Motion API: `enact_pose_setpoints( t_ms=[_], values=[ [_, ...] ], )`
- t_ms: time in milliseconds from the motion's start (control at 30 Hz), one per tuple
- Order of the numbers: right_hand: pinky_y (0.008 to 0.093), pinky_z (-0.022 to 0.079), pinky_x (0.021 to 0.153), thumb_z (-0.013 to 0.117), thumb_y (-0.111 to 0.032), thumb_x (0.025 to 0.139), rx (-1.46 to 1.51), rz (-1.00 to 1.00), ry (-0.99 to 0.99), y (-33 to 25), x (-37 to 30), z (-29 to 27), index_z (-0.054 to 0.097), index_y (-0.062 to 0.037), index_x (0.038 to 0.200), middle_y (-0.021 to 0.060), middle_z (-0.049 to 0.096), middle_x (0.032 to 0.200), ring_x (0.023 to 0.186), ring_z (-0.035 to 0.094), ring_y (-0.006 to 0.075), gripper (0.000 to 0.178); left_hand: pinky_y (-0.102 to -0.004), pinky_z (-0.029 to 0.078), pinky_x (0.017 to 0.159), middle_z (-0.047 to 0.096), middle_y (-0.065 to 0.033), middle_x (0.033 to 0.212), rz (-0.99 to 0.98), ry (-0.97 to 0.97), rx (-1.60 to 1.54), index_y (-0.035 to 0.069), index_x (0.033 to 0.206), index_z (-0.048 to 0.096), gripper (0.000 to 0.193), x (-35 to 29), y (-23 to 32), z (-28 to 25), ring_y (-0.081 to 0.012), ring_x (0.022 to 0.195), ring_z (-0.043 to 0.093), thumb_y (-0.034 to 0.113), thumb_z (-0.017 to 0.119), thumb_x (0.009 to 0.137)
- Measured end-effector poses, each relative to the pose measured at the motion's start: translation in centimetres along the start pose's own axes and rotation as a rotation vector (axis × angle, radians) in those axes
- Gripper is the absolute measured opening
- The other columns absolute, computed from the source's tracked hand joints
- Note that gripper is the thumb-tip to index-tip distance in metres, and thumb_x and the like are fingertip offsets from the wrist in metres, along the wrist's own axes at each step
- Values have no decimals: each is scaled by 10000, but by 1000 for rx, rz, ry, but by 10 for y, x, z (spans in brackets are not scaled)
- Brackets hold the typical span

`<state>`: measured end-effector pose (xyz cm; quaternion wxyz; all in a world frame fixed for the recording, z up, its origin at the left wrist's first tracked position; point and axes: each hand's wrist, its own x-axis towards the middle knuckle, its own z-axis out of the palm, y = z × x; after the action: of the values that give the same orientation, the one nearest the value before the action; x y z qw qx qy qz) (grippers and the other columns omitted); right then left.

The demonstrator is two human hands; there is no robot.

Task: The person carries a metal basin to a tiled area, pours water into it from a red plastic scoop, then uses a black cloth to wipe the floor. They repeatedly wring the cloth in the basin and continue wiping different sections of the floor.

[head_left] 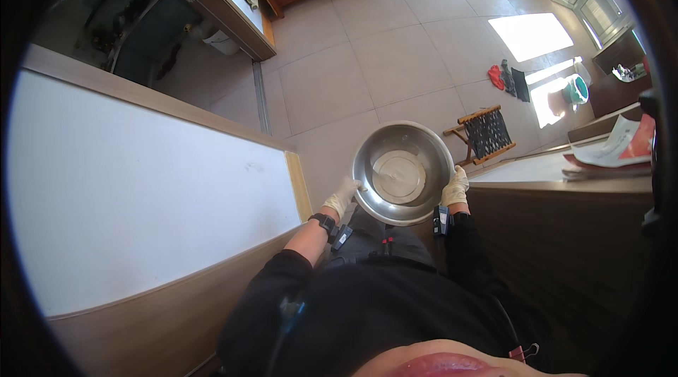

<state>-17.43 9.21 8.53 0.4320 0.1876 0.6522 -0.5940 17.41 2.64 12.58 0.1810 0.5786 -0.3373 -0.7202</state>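
Observation:
A round stainless steel basin [436, 154] is held level in front of my body. My left hand [342, 198], in a pale thin glove, grips its left rim. On the opposite side my right hand [455, 188], gloved the same way, has its fingers closed round the rim. At the bottom of the basin lies a pale round area [399, 177]; whether it is liquid or the bare base I cannot tell. The undersides of the fingers are partly hidden by the basin wall.
A folding stool [487, 135] with a dark woven seat stands ahead on the right. Beyond it are red and dark cloths [510, 80] and a green-and-white bucket [575, 89]. A white panel [155, 186] borders my left, and a doorway [205, 59] opens at the far left.

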Motion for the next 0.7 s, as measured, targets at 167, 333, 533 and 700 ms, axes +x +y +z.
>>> enact_pose_setpoints(
  t_ms=[167,333,533,700],
  values=[
    [360,516,734,546,-379,941,-2,-132,-91,-95,115,122,713,-32,908,78,716,893,771,654,236,387,-401,564,513,655,-164,677,80,-13,15,-94,810,676,167,135,136,29,-266,580,670,44,676,716],
    [354,536,759,509,-362,972,-42,-98,-137,-175,176,184,695,-39,974,60,710,897,781,661,213,373,-408,562,506,652,-154,667,21,-87,-48,-85,792,675,161,226,252,71,-263,562,670,48,697,705],
    [332,529,813,461,-383,994,196,-50,-223,-289,221,277,677,-35,1025,69,706,997,869,665,210,410,-387,554,501,629,-132,644,1,-82,100,-49,733,652,109,339,381,128,-246,551,657,48,700,717],
    [349,492,912,456,-436,989,-153,-358,-204,-381,303,357,656,-37,1094,85,697,1038,953,649,224,459,-452,580,511,664,-179,742,-2,-122,64,-89,855,656,176,452,470,178,-332,605,688,34,655,729]
  ],
)
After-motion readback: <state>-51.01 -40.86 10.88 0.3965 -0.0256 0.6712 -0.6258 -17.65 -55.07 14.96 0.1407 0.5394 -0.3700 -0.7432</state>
